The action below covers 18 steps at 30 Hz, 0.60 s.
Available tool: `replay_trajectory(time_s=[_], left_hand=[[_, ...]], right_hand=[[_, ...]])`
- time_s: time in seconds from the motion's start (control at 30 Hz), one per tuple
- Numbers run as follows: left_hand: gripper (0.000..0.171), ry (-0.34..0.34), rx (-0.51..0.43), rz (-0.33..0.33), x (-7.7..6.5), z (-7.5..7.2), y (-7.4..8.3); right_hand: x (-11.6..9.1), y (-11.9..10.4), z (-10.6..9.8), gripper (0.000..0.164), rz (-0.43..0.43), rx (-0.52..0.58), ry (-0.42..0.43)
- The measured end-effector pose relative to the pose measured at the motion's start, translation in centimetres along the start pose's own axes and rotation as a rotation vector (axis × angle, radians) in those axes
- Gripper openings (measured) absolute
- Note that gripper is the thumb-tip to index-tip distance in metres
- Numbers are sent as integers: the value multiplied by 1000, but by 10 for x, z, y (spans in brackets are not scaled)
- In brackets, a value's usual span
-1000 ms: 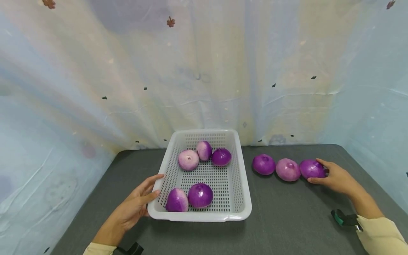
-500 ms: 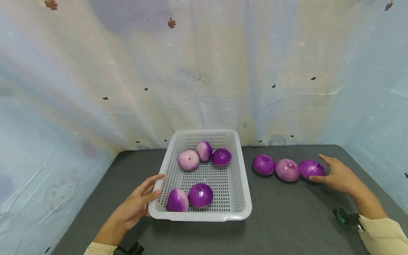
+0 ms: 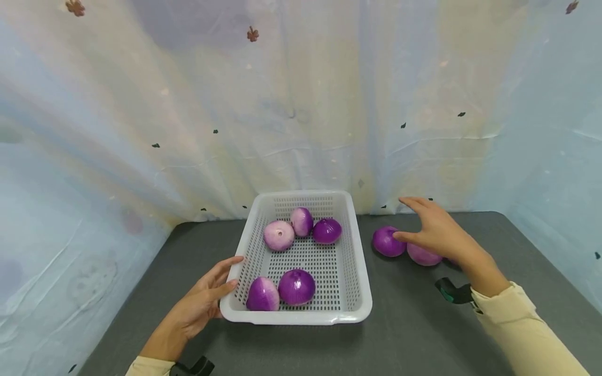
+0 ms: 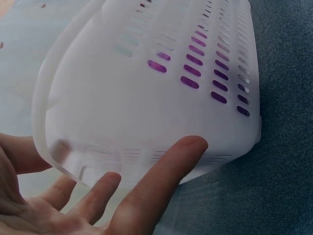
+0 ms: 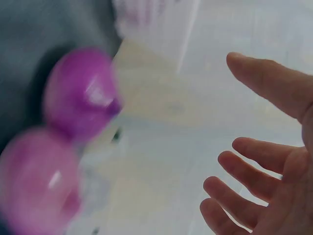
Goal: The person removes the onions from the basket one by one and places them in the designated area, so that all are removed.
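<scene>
My left hand (image 3: 202, 303) holds the left rim of a white perforated plastic basket (image 3: 364, 292); in the left wrist view the thumb reaches over the rim, with the other fingers along the outer wall. My right hand (image 3: 439, 230) hovers over the onions on the right, fingers spread and nothing between them. Under its thumb in the head view is a dark purple onion (image 3: 386, 244). A paler purple onion (image 3: 420, 256) beside it is partly covered by the hand, and a third onion (image 3: 452, 263) is almost wholly hidden behind the wrist.
Inside the basket, a pale onion (image 3: 279, 236) and two more onions lie at the back; a two-toned onion (image 3: 263, 295) and a dark purple onion (image 3: 297, 287) lie at the front. A patterned curtain (image 3: 301, 130) hangs right behind the dark grey table (image 3: 400, 334).
My right hand has let go of the rightmost onion, lifted, and moved left over the other onions. The left hand and the basket have stayed put.
</scene>
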<state>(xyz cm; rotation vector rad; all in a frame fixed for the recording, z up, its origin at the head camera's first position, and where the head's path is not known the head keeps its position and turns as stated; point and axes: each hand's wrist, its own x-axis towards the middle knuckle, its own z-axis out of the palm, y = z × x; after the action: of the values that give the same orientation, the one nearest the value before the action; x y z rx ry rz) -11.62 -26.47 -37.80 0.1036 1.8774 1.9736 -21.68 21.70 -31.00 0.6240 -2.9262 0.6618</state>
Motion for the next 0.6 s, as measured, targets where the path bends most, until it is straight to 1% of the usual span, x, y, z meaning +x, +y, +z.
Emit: replay_trajectory(time_s=[0.13,0.33,0.47,0.6], left_hand=[[58,-2,1,1,2,1,-1],[58,11,5,-6,2,1,-1],[59,15,12,-7,2,0,-1],[58,7,12,-8,1,-2,-1]], right_hand=[[19,-31,9,86,-35,30,-18],[49,-74,26,84,-86,95,-70],[69,-94,38,82,-136,101,-96],[90,-110,53,81,-192,93,-140]])
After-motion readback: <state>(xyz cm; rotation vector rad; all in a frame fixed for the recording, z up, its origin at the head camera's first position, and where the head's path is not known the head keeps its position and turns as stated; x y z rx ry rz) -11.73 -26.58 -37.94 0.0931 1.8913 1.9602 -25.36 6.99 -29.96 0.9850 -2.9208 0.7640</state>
